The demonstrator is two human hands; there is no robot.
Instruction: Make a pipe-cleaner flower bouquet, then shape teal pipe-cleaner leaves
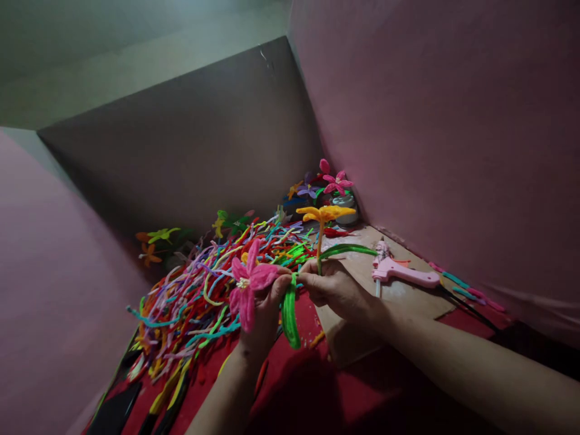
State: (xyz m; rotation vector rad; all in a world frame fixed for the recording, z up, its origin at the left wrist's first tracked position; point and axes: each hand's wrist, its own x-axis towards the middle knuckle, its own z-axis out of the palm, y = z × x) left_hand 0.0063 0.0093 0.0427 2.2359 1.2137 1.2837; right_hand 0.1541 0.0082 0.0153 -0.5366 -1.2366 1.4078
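Observation:
My left hand (pixel 267 311) is closed around the stem area of a pink pipe-cleaner flower (pixel 247 290) with pale stamens at its centre. A green pipe-cleaner leaf (pixel 290 317) hangs down between my two hands. My right hand (pixel 333 287) is closed with its fingertips at the top of that leaf, close to my left fingertips. Also in my right hand stands an orange pipe-cleaner flower (pixel 324 212), upright on its stem, with a long green leaf (pixel 348 248) reaching right. Exactly how the stems meet is hidden by my fingers.
A large heap of coloured pipe cleaners (pixel 194 296) lies on the red cloth (pixel 299 386). Right of my hands, a pink glue gun (pixel 403 273) rests on a board (pixel 357 338). Yellow-and-black pliers handles (pixel 167 393) are front left. Finished flowers (pixel 338 182) stand behind by a jar (pixel 345 208).

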